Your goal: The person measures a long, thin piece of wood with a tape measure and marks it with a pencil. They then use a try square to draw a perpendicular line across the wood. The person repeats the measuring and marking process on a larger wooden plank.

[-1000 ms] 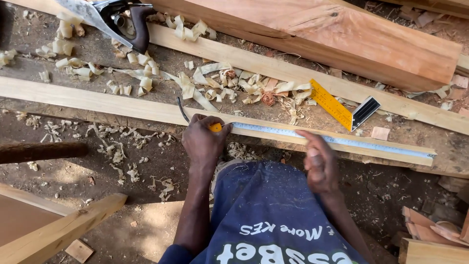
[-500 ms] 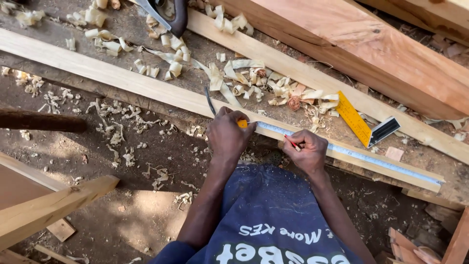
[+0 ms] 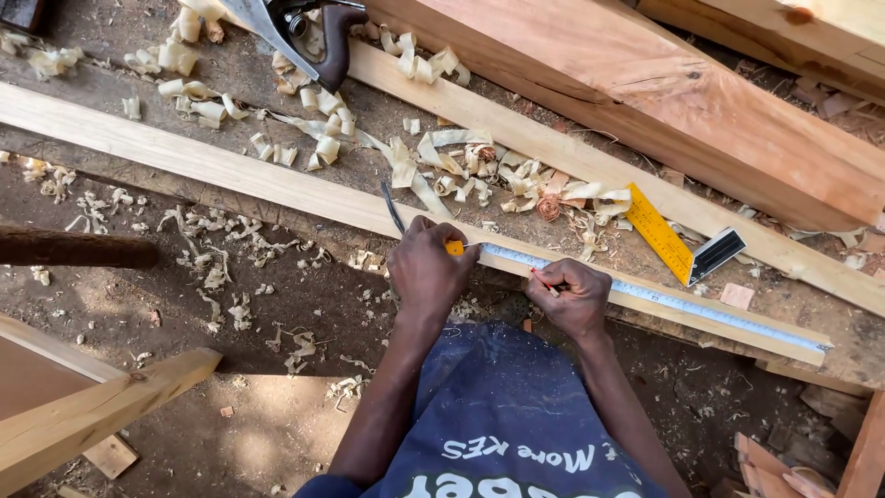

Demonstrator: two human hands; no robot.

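Head view, looking down at a workbench littered with wood shavings [image 3: 442, 166]. A long pale wooden strip [image 3: 230, 180] runs diagonally from upper left to lower right across the bench. A tape measure blade [image 3: 664, 300] lies stretched flat along the strip's right portion, reaching almost to the strip's right end. Left hand [image 3: 429, 272]: fingers curled down and closed over the tape's orange case [image 3: 454, 247], pressing it onto the strip; only a corner of the case shows between the fingers. Right hand [image 3: 572, 295]: closed in a loose fist just right of the left hand, pinching a thin red pencil [image 3: 544, 281] whose tip sits at the edge of the tape blade on the strip. The two hands are near each other but apart. A thin dark strap or cord [image 3: 394, 207] curves off from beside the left hand across the strip. Beyond the strip, a yellow-bladed try square [image 3: 682, 244] with a dark stock lies on the bench among the shavings, near the tape but not touching it. A second pale board [image 3: 590, 166] lies parallel behind, and a heavy reddish timber beam [image 3: 701, 101] behind that. A hand plane [image 3: 304, 32] rests at the top edge of view. Person's dark blue garment [image 3: 516, 415] fills the lower centre; bare earth floor with scattered shavings at left
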